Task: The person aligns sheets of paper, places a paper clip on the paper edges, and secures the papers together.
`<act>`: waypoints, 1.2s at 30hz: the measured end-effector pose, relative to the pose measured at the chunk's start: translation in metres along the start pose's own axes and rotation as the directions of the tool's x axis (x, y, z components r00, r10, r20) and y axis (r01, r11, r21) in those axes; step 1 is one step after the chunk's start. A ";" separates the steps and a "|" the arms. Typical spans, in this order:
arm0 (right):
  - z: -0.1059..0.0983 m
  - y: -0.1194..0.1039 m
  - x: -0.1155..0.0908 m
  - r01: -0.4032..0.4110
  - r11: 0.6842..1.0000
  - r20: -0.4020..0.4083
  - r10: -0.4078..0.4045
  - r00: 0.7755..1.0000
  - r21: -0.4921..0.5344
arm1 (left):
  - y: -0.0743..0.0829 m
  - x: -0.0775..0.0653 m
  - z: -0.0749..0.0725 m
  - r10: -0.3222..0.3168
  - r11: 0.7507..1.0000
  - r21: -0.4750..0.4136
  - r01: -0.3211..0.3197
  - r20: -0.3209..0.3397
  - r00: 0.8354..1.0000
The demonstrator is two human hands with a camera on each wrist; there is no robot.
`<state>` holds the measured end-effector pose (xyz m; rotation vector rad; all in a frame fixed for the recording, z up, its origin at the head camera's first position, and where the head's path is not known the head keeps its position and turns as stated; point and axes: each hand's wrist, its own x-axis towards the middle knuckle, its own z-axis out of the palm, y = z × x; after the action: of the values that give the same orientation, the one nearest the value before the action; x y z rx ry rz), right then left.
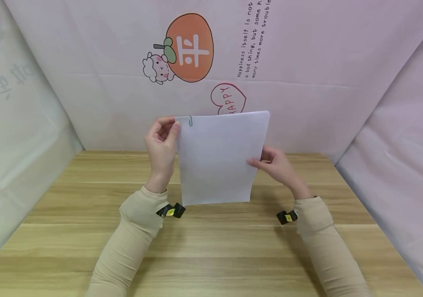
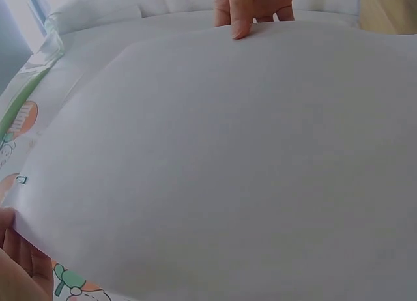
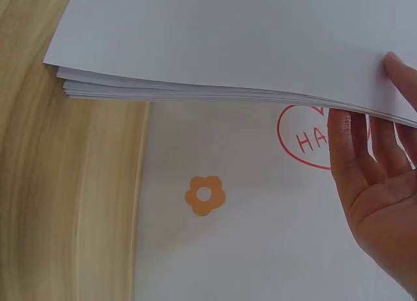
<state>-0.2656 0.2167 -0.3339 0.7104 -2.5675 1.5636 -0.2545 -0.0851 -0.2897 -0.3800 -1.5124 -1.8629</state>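
A stack of white paper sheets point(image 1: 220, 161) is held upright between both hands, facing me. My left hand point(image 1: 162, 142) pinches its top left corner, thumb in front and fingers behind. Beside that thumb, a green paper clip point(image 1: 191, 121) sits on the top edge; the left wrist view shows the same paper clip point(image 2: 21, 180) near the corner. My right hand point(image 1: 276, 165) grips the right edge below the middle, thumb on the front face. In the right wrist view, the several sheets point(image 3: 163, 91) fan slightly apart at the lower corner, and the fingers point(image 3: 348, 144) support them from behind.
The wooden table point(image 1: 211, 251) spreads below the paper. Behind it hangs a white cloth point(image 1: 308, 103) printed with an orange fruit cartoon point(image 1: 204, 29) and a red heart point(image 1: 239, 99). More white cloth point(image 1: 400, 136) walls the sides.
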 end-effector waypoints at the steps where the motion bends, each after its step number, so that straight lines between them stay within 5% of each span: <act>1: 0.000 0.005 0.001 -0.003 1.000 0.004 0.003 1.000 -0.007 | 0.000 0.000 0.000 -0.002 1.000 -0.001 0.002 0.001 1.000; 16: 0.008 0.022 -0.002 -0.061 0.994 0.035 0.064 0.997 -0.090 | -0.006 -0.005 -0.002 -0.021 1.000 -0.011 0.021 0.030 0.999; 27: 0.013 -0.007 -0.010 -0.051 0.994 0.036 0.054 0.998 -0.096 | -0.015 -0.008 -0.006 -0.006 0.997 0.073 0.000 0.069 0.998; 36: 0.014 -0.006 -0.011 -0.035 0.994 0.041 0.039 0.998 -0.103 | -0.023 -0.012 -0.009 -0.022 0.994 0.112 0.013 0.085 0.996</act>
<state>-0.2504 0.2066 -0.3382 0.6977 -2.6840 1.4296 -0.2596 -0.0879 -0.3168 -0.4007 -1.6743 -1.7866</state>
